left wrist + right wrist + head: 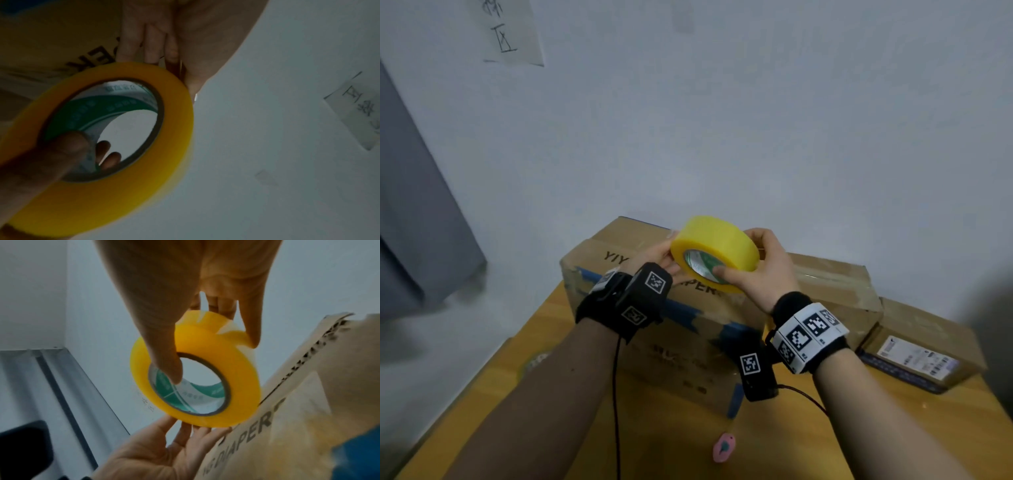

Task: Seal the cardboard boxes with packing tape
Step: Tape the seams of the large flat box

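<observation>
A yellow roll of packing tape (pixel 717 243) is held in the air over a large cardboard box (pixel 654 342) printed with a blue stripe and "DIAPER". My right hand (pixel 753 270) grips the roll, thumb inside the green-printed core and fingers over the outer band. In the right wrist view a loose tape end (pixel 207 319) lifts off the roll (pixel 242 369) near my right fingertips (pixel 252 337). My left hand (pixel 659 255) is open; its straight fingers (pixel 197 430) touch the roll's left edge. The left wrist view shows the roll (pixel 115 194) close up.
A second cardboard box (pixel 835 284) lies behind the large one on the right, and a smaller labelled box (pixel 921 349) sits at far right. All stand on an orange table (pixel 671 438). A small pink object (pixel 724 445) lies near the front edge. A white wall is behind.
</observation>
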